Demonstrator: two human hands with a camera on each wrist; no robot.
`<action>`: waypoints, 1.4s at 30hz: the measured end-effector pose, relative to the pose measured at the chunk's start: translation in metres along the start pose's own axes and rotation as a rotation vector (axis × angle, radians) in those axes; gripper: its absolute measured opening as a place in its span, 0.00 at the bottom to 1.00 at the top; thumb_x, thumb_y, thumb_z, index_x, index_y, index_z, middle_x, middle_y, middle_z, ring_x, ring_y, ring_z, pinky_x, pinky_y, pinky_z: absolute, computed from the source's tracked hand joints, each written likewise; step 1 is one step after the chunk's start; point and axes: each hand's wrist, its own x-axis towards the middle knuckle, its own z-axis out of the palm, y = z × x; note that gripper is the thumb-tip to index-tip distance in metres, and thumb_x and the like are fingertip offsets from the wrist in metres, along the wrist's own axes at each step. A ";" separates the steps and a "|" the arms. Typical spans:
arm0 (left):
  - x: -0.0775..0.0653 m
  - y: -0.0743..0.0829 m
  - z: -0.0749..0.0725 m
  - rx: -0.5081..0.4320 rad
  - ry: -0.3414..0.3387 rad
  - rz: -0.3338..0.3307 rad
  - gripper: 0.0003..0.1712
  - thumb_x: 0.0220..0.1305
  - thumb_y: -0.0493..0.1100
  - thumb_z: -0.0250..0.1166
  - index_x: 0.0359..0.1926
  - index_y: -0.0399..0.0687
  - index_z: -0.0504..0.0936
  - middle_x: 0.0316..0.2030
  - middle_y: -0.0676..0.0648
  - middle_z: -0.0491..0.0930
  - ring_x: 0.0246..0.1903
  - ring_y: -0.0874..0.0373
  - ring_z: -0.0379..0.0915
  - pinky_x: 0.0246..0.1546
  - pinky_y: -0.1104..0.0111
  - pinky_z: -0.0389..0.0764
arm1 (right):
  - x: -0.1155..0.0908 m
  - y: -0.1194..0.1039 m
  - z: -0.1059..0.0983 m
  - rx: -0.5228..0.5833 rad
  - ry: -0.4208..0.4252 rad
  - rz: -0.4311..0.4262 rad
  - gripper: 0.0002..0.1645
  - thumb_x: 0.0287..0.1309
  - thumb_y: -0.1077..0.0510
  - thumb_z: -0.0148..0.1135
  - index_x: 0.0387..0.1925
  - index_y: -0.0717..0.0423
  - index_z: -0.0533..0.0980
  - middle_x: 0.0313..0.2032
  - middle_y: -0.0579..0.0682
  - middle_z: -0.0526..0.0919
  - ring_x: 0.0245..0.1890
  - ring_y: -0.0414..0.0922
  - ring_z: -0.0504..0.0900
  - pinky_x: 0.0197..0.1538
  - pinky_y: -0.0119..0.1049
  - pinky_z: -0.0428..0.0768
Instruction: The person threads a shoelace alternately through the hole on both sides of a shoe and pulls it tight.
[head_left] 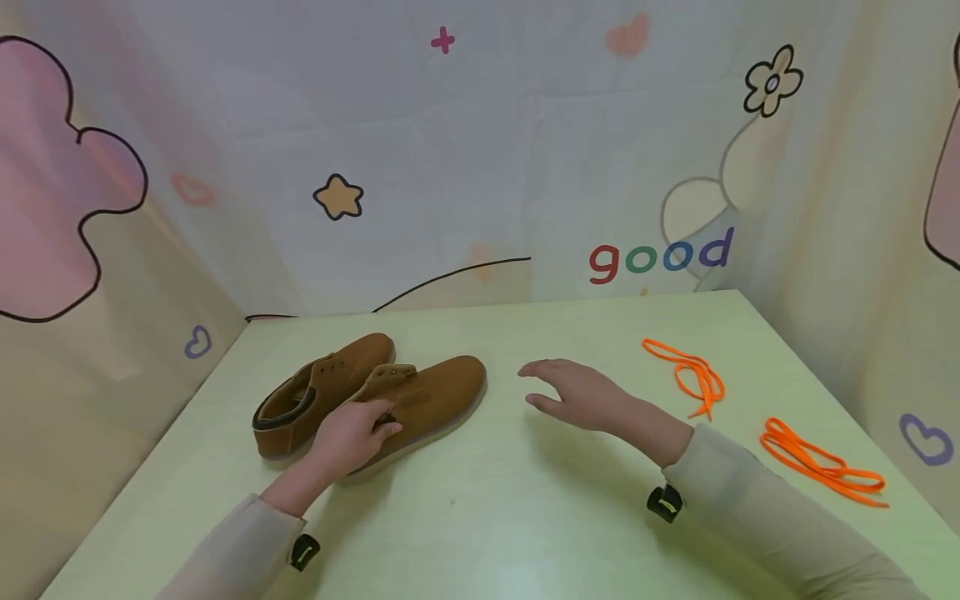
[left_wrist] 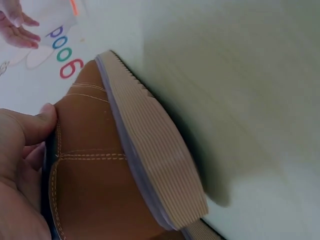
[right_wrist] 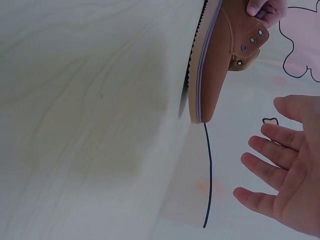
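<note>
My left hand [head_left: 348, 437] grips a brown low shoe [head_left: 446, 396] by its collar, with the thumb on the near side of the opening. In the left wrist view the shoe's stitched heel [left_wrist: 95, 185] and ribbed tan sole [left_wrist: 150, 150] face the camera. Bare metal eyelets [right_wrist: 252, 39] show on its flaps in the right wrist view. Just behind it, the matching brown shoe [head_left: 333, 390] stands upright on the table, toe pointing to the back right. Over the middle of the table, right of the toe, my right hand [head_left: 581, 396] holds nothing, its fingers extended and spread.
Two orange shoelaces lie on the right of the table [head_left: 480, 533]: a looped lace [head_left: 701, 375] farther back and a folded lace [head_left: 821, 467] nearer. A printed curtain [head_left: 465, 150] encloses the table's back and sides.
</note>
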 end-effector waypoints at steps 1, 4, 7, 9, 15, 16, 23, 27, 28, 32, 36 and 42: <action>0.005 0.001 0.002 -0.004 -0.003 0.018 0.07 0.65 0.42 0.70 0.33 0.47 0.80 0.22 0.52 0.79 0.21 0.64 0.65 0.24 0.70 0.66 | -0.002 0.001 -0.001 0.001 0.003 0.002 0.26 0.72 0.53 0.59 0.66 0.61 0.74 0.65 0.57 0.80 0.68 0.58 0.76 0.70 0.55 0.74; 0.017 0.006 0.010 -0.023 -0.017 0.078 0.12 0.65 0.42 0.70 0.28 0.49 0.75 0.20 0.54 0.74 0.21 0.64 0.61 0.24 0.72 0.62 | -0.007 0.006 -0.004 0.006 0.006 0.009 0.26 0.73 0.53 0.58 0.65 0.62 0.74 0.65 0.58 0.80 0.68 0.59 0.76 0.70 0.56 0.73; 0.029 0.010 0.018 -0.038 -0.004 0.157 0.18 0.66 0.45 0.69 0.25 0.51 0.70 0.18 0.57 0.65 0.20 0.65 0.56 0.24 0.73 0.57 | -0.011 0.009 -0.007 0.022 0.013 0.017 0.26 0.73 0.53 0.57 0.65 0.62 0.74 0.65 0.59 0.80 0.68 0.60 0.76 0.71 0.57 0.73; 0.036 0.014 0.022 -0.038 -0.009 0.200 0.19 0.66 0.45 0.69 0.25 0.50 0.68 0.17 0.56 0.63 0.20 0.65 0.55 0.23 0.73 0.55 | -0.013 0.011 -0.010 0.038 0.024 0.026 0.26 0.73 0.54 0.57 0.66 0.62 0.74 0.65 0.60 0.80 0.68 0.60 0.76 0.71 0.57 0.72; 0.055 0.029 0.025 0.002 -0.054 0.263 0.14 0.66 0.45 0.69 0.29 0.49 0.74 0.19 0.55 0.68 0.20 0.64 0.57 0.24 0.73 0.56 | -0.017 0.018 -0.021 0.053 0.062 0.023 0.24 0.72 0.55 0.58 0.64 0.63 0.75 0.63 0.60 0.81 0.66 0.61 0.77 0.70 0.58 0.73; 0.057 0.031 0.026 -0.001 -0.056 0.276 0.12 0.66 0.45 0.69 0.30 0.49 0.75 0.20 0.55 0.69 0.20 0.65 0.58 0.24 0.74 0.57 | -0.018 0.020 -0.022 0.050 0.063 0.025 0.24 0.72 0.55 0.58 0.64 0.64 0.75 0.63 0.60 0.81 0.66 0.61 0.77 0.70 0.59 0.73; 0.067 0.037 0.035 -0.033 -0.078 0.334 0.07 0.67 0.45 0.69 0.36 0.48 0.81 0.23 0.53 0.77 0.22 0.67 0.62 0.25 0.74 0.63 | -0.033 0.036 -0.027 0.032 0.092 0.061 0.21 0.72 0.56 0.58 0.61 0.62 0.77 0.60 0.60 0.83 0.63 0.61 0.79 0.68 0.58 0.75; 0.072 0.044 0.037 -0.049 -0.070 0.362 0.07 0.66 0.45 0.70 0.36 0.48 0.81 0.22 0.54 0.76 0.22 0.67 0.61 0.25 0.74 0.63 | -0.043 0.044 -0.036 0.014 0.105 0.091 0.19 0.72 0.56 0.59 0.58 0.61 0.79 0.58 0.60 0.85 0.61 0.61 0.80 0.66 0.58 0.76; 0.074 0.047 0.038 -0.052 -0.070 0.369 0.08 0.66 0.46 0.70 0.35 0.49 0.80 0.22 0.54 0.75 0.22 0.67 0.61 0.26 0.74 0.62 | -0.046 0.047 -0.039 0.011 0.107 0.096 0.19 0.72 0.56 0.59 0.58 0.61 0.79 0.57 0.60 0.85 0.61 0.62 0.80 0.66 0.58 0.76; 0.082 0.057 0.041 -0.041 -0.076 0.395 0.10 0.67 0.46 0.69 0.33 0.49 0.78 0.20 0.55 0.71 0.21 0.66 0.59 0.25 0.73 0.59 | -0.059 0.058 -0.049 -0.025 0.106 0.113 0.18 0.71 0.57 0.60 0.56 0.62 0.80 0.56 0.61 0.85 0.61 0.63 0.80 0.66 0.60 0.76; 0.090 0.068 0.045 -0.026 -0.089 0.420 0.09 0.68 0.47 0.68 0.36 0.49 0.79 0.22 0.54 0.76 0.21 0.66 0.60 0.25 0.74 0.59 | -0.075 0.072 -0.058 -0.069 0.102 0.128 0.16 0.69 0.58 0.62 0.53 0.63 0.81 0.52 0.62 0.87 0.56 0.63 0.82 0.63 0.60 0.78; 0.100 0.079 0.046 -0.046 -0.084 0.453 0.11 0.68 0.47 0.68 0.32 0.49 0.77 0.20 0.54 0.74 0.20 0.67 0.59 0.25 0.75 0.57 | -0.097 0.092 -0.068 -0.118 0.082 0.159 0.13 0.65 0.61 0.65 0.49 0.62 0.83 0.48 0.60 0.88 0.51 0.62 0.84 0.58 0.59 0.80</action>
